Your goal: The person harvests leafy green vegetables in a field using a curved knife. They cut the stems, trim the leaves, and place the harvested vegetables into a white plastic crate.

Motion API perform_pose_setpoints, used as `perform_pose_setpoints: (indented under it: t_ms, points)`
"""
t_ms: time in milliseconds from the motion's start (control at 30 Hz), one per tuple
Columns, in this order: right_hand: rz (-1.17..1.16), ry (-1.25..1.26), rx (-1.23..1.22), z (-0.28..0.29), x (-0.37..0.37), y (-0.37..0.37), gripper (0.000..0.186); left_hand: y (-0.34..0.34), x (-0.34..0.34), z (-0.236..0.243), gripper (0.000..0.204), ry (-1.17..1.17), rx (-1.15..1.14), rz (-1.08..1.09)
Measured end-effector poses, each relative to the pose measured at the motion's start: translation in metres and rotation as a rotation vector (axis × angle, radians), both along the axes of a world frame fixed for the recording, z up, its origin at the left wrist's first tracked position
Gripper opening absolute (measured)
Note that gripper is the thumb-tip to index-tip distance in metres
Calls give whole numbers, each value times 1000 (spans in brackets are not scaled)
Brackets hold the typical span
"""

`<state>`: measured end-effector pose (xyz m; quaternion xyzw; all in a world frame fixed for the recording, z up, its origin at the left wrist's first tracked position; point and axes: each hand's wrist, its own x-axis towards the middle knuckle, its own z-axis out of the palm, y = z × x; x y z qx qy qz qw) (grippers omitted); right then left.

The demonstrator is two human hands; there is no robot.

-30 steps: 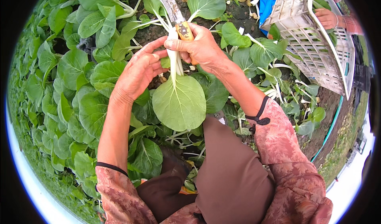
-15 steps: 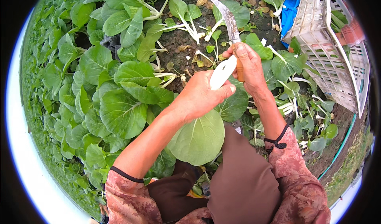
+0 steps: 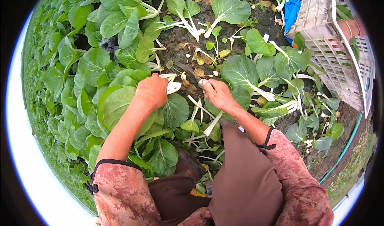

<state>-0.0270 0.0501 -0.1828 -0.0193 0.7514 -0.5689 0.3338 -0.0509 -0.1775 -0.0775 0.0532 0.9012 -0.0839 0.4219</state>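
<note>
My left hand point(image 3: 153, 91) is closed over a bok choy at the left, its fingers partly hidden. The white butt of that bok choy point(image 3: 173, 87) juts out to the right of the hand, and its broad pale-green leaf point(image 3: 120, 108) spreads left under my wrist. In my right hand point(image 3: 218, 95) is a curved harvesting knife point(image 3: 189, 71), gripped by the handle. Its dark blade points up and left, low over the soil and hard to see against it. Cut bok choy leaves point(image 3: 240, 72) lie just beyond the right hand.
Dense standing greens point(image 3: 60, 90) fill the left side. A white plastic crate point(image 3: 332, 62) leans at the right, with another person's hand point(image 3: 348, 28) at it. Blue cloth point(image 3: 293, 6) lies beside the crate. Trimmed leaves point(image 3: 316, 122) litter the soil, and a thin green hose point(image 3: 344, 154) runs along the right.
My hands have moved apart. The left carried the bok choy leftward onto the leaves; the right lowered the knife from its raised position, away from the stem.
</note>
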Motion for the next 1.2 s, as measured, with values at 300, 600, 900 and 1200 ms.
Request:
perform_pose_setpoints:
  t_ms: [300, 600, 900, 1200]
  points:
    - [162, 222, 138, -14, 11, -15, 47, -16, 81, -12, 25, 220, 147, 118]
    - [230, 205, 143, -19, 12, -23, 47, -21, 83, -29, 23, 191, 112, 122]
    - [25, -11, 69, 11, 10, 13, 41, -26, 78, 8, 32, 361, 350, 272]
    - [-50, -254, -1167, 66, -103, -40, 55, -17, 21, 80, 30, 247, 1151, 864]
